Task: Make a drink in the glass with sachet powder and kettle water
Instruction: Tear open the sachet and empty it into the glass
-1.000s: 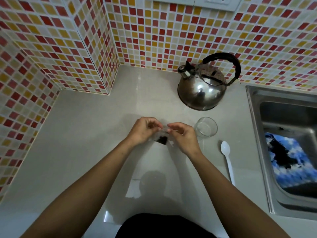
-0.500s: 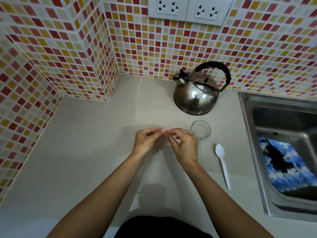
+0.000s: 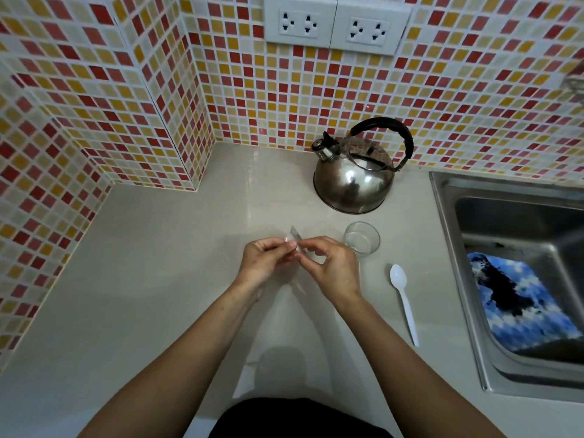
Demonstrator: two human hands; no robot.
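My left hand (image 3: 264, 263) and my right hand (image 3: 331, 267) meet over the middle of the counter, both pinching a small clear sachet (image 3: 296, 238) whose top corner pokes up between the fingertips. Most of the sachet is hidden by my fingers. A short empty glass (image 3: 361, 239) stands just right of my right hand. Behind it sits a shiny steel kettle (image 3: 354, 181) with a black handle. A white plastic spoon (image 3: 404, 301) lies on the counter to the right.
The beige counter (image 3: 151, 279) is boxed in by mosaic-tiled walls at left and back. A steel sink (image 3: 518, 279) with a blue and black cloth (image 3: 518, 305) in it lies at right. Two wall sockets (image 3: 335, 25) sit above the kettle.
The view has tilted up, bringing the sockets into sight. My hands stay together on the sachet; its dark contents seen a second ago are now hidden, and a corner sticks up.
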